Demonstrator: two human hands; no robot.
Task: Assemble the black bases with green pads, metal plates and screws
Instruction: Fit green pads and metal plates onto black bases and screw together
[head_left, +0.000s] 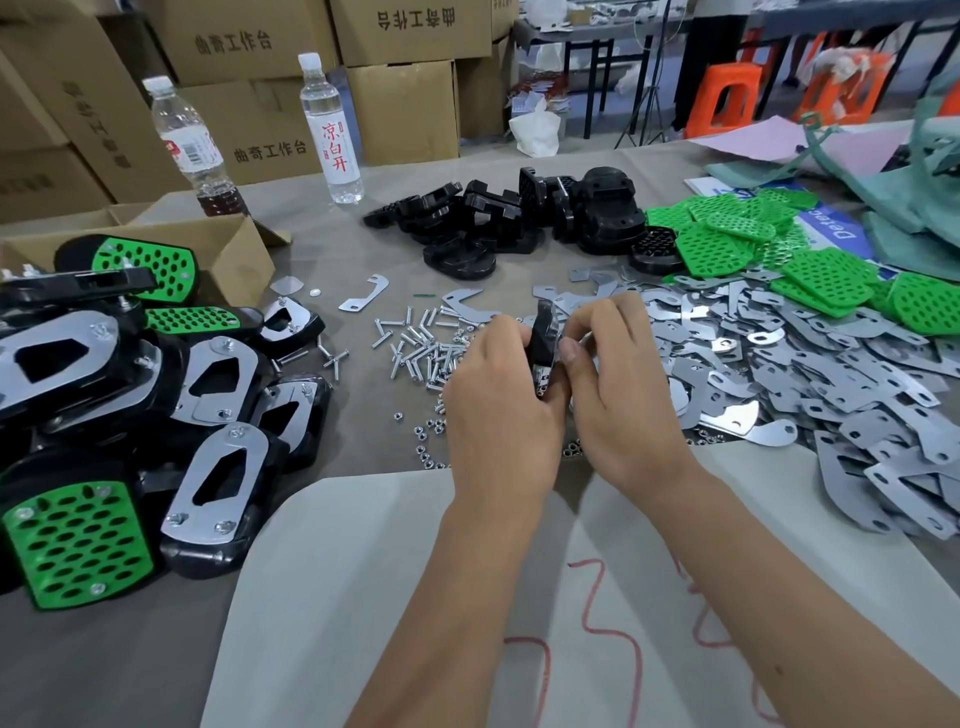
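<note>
A black base (543, 340) stands on edge between the left hand (493, 410) and right hand (618, 384), each grip pinched on it above mid-bench, apparently so both faces can be reached for fastening. Screws (415, 348) and nuts (426, 441) lie just beside the hands. Metal plates (810, 374) spread toward the right edge, finished units (208, 431) pile at the left edge, and spare bases (519, 218) and green pads (737, 234) wait near the far edge.
</note>
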